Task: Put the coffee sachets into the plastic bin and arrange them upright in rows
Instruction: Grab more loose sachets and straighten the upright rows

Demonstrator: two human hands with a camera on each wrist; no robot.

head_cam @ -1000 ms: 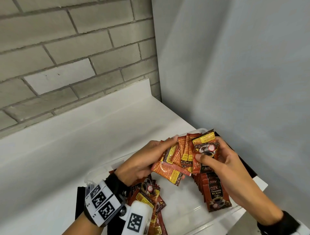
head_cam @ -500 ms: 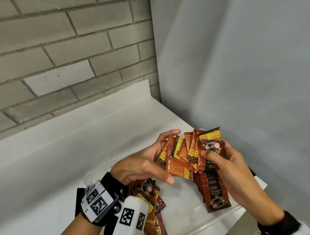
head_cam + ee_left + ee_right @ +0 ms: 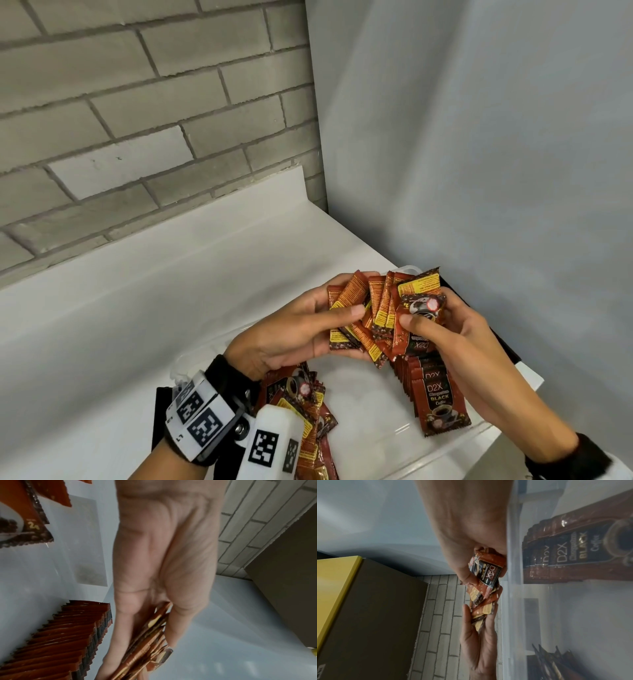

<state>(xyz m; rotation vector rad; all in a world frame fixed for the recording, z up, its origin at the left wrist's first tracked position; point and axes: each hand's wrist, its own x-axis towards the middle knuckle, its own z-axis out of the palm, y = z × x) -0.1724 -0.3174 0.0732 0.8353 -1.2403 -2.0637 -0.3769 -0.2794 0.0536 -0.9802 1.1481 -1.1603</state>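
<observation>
Two hands share one fanned bunch of coffee sachets (image 3: 368, 317) above the plastic bin (image 3: 404, 437). Her left hand (image 3: 291, 337) has its grip clamped on the bunch, thumb across the printed backs and fingers curled beneath. The right hand (image 3: 455, 329) pinches the frontmost sachet (image 3: 416, 317) at the bunch's right end, thumb pressed on its face. Directly below, inside the bin, a row of sachets (image 3: 433, 394) stands upright and packed together along the right side. More loose sachets (image 3: 308, 411) lie jumbled at the bin's left end, near the left wrist. The bin sits on a white bench (image 3: 137, 308) against a grey brick wall (image 3: 137, 102)
</observation>
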